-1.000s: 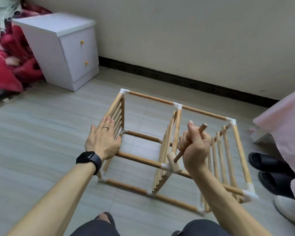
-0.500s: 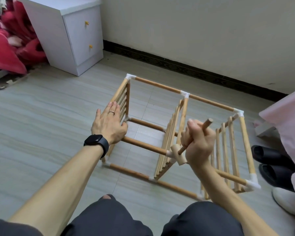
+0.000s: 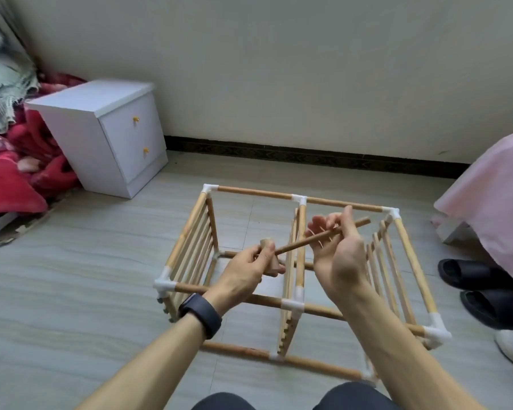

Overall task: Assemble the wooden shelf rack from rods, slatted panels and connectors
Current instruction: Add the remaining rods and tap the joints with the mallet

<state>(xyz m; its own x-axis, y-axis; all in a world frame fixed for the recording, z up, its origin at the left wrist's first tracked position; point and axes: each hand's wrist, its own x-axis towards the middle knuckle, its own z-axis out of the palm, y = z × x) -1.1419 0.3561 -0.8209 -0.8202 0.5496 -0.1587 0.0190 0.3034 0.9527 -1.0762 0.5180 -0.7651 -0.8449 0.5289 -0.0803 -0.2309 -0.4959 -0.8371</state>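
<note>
The left hand (image 3: 246, 273) has left the rack (image 3: 255, 192) and now grips the mallet (image 3: 293, 246) head; the right hand (image 3: 341, 253) holds its handle, above the rack.

The left hand's fingers (image 3: 267, 255) cover most of the mallet head (image 3: 264, 242).

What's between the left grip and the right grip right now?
In the head view, the mallet handle bridges them: the left grip holds the mallet head, the right grip holds the handle's far part.
</note>
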